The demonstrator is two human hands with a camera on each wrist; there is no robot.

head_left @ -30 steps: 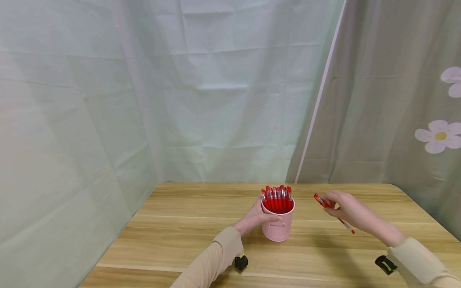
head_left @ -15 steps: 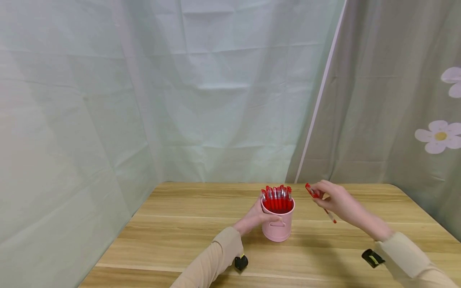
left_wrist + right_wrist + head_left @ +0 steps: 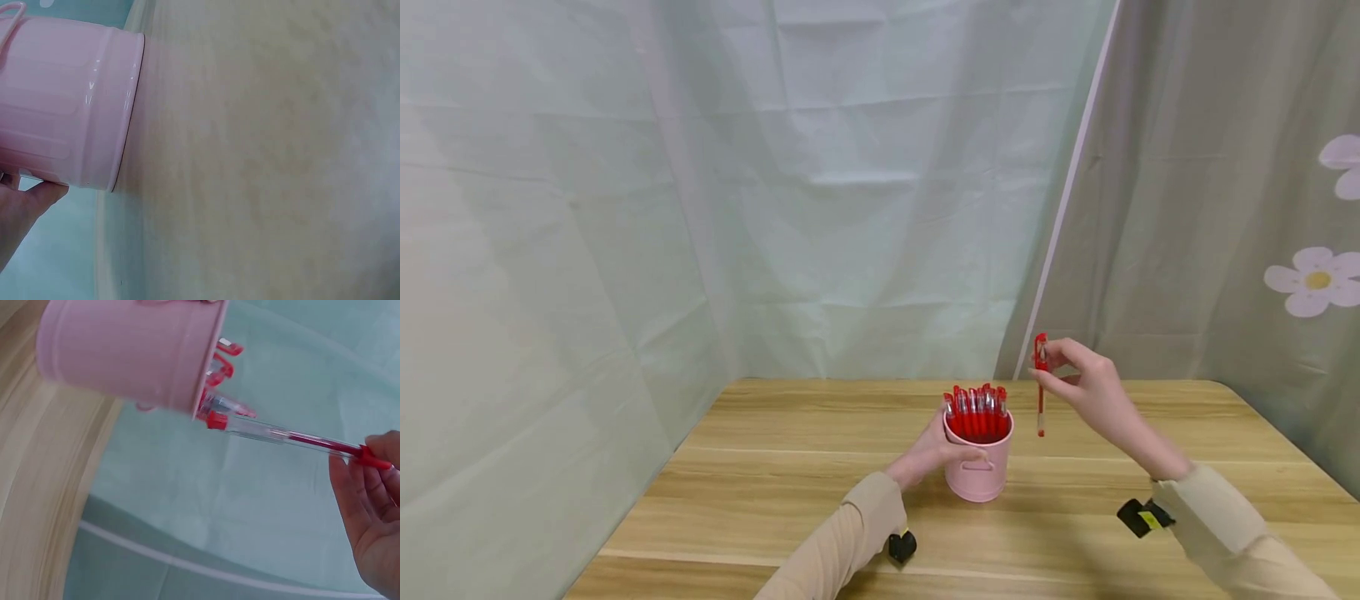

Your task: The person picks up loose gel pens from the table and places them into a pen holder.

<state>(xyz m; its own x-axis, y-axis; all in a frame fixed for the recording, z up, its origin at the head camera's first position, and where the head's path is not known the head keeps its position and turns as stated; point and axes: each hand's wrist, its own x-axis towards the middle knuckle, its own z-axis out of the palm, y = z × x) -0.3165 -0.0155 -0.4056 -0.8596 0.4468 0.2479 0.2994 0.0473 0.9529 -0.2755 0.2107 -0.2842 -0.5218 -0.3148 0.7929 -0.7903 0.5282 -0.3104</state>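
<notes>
A pink metal bucket (image 3: pixel 976 479) stands upright on the wooden table, filled with several red pens (image 3: pixel 976 415), their capped ends up. My left hand (image 3: pixel 931 450) grips the bucket from its left side, thumb across the front near the small handle; in the left wrist view part of that hand (image 3: pixel 22 209) shows beneath the pink bucket (image 3: pixel 56 106). To the right of the bucket and higher, my right hand (image 3: pixel 1086 379) pinches one red pen (image 3: pixel 1041 387) near its cap. That pen (image 3: pixel 287 436) has a clear barrel and hangs nearly vertical, apart from the table.
The wooden table (image 3: pixel 805 500) reaches back to a pale curtain (image 3: pixel 865 208). A grey-green curtain with flowers (image 3: pixel 1311 283) hangs at the right. Black wrist cameras (image 3: pixel 902 547) are worn at both sleeves.
My right hand has moved left and upward with the pen, which has turned from slanted to nearly vertical. My left hand and the bucket have stayed in place.
</notes>
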